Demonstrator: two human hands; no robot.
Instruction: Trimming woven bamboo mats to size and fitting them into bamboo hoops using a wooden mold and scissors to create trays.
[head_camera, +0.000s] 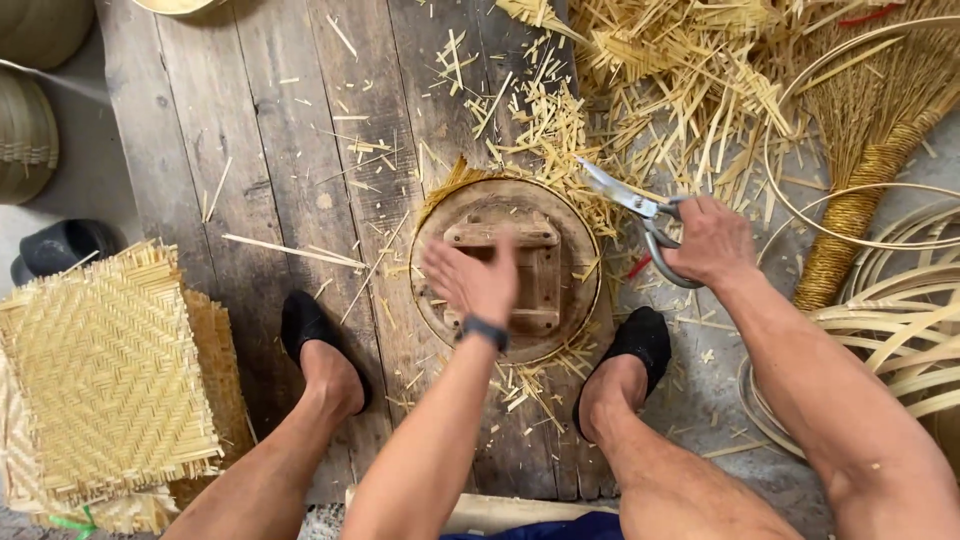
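Observation:
My left hand (472, 282) hovers flat, fingers apart, over a round wooden mould (505, 265) that lies on the plank floor between my feet. The hand is blurred and holds nothing. A woven bamboo rim (445, 190) shows around the mould's edge. My right hand (708, 243) grips the handles of metal shears (625, 200), whose blades point up and left at the mould's upper right edge. A dark band sits on my left wrist.
Stacked woven bamboo mats (105, 370) lie at the left. Cut bamboo scraps (640, 90) litter the top. A straw broom (870, 150) and coiled bamboo hoops (900, 330) lie at the right. A black shoe (60, 245) and baskets (25, 130) sit far left. My feet flank the mould.

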